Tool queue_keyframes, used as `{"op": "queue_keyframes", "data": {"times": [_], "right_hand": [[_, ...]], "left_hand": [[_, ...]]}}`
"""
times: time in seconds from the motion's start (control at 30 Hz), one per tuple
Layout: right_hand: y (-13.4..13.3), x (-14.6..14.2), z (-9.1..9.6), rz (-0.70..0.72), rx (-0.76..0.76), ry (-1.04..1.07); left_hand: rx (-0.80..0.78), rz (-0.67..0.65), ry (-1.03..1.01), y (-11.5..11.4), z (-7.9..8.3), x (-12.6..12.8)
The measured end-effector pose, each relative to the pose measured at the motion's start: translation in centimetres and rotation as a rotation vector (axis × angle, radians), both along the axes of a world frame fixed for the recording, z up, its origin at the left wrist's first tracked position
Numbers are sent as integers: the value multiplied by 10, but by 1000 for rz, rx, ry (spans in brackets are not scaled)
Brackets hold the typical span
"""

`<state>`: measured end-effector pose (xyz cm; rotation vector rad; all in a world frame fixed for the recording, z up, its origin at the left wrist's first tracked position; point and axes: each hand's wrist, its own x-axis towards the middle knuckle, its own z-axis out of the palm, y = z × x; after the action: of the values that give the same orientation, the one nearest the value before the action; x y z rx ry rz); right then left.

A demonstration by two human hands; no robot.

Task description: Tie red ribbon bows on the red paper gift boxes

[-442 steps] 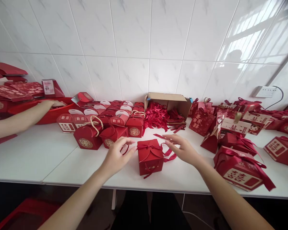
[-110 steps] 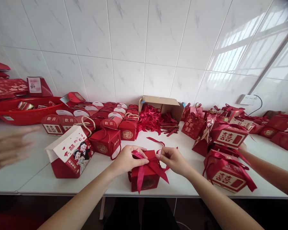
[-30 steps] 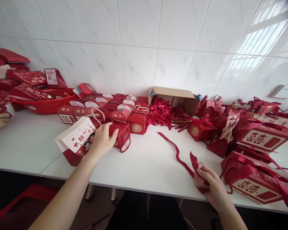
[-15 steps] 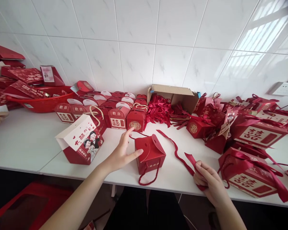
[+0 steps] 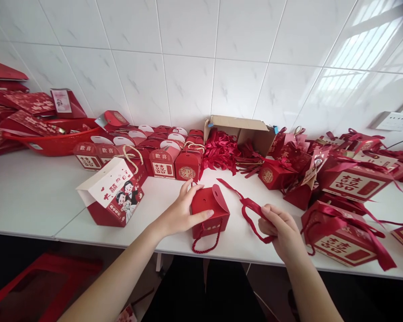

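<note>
A small red gift box (image 5: 208, 199) with a twisted rope handle sits upright near the table's front edge. My left hand (image 5: 183, 208) grips its left side, thumb across the front and fingers at the back. The rope handle hangs down its front. To the right of the box, my right hand (image 5: 278, 226) is closed on a red ribbon (image 5: 253, 206), pinched between thumb and fingers. One end of the ribbon points towards the box and its lower part loops back to the hand. Left of my left hand stands a white-topped gift box (image 5: 112, 192) with a cartoon couple on it.
Rows of small red boxes (image 5: 163, 163) stand by the wall, left of a cardboard carton (image 5: 258, 134) of red ribbons. Ribbon-tied boxes (image 5: 344, 243) are piled at right. A red basin (image 5: 50, 145) holds folded boxes at left. Below is a red stool (image 5: 53, 268).
My left hand has moved right, from beside the gift box to a grip on it. My right hand has raised the ribbon slightly and turned its end towards the box.
</note>
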<state>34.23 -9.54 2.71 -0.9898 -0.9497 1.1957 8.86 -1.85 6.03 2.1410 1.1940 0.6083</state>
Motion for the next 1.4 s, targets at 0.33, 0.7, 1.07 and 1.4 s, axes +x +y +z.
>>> {"op": "queue_keyframes", "data": {"times": [0.33,0.7,1.07,1.4], "right_hand": [[3,-18,13,211,-84,117],[1,-23,13,177,-136,46],[-6,-31,16,88,-106,-387],[19,-40,38,30,325,-884]], "left_hand": [[57,-173,106,-19,15,0],[171,-54,79,-24,23,10],[48,-88,-84,-15,21,29],[54,-97,-242,-18,43,29]]}}
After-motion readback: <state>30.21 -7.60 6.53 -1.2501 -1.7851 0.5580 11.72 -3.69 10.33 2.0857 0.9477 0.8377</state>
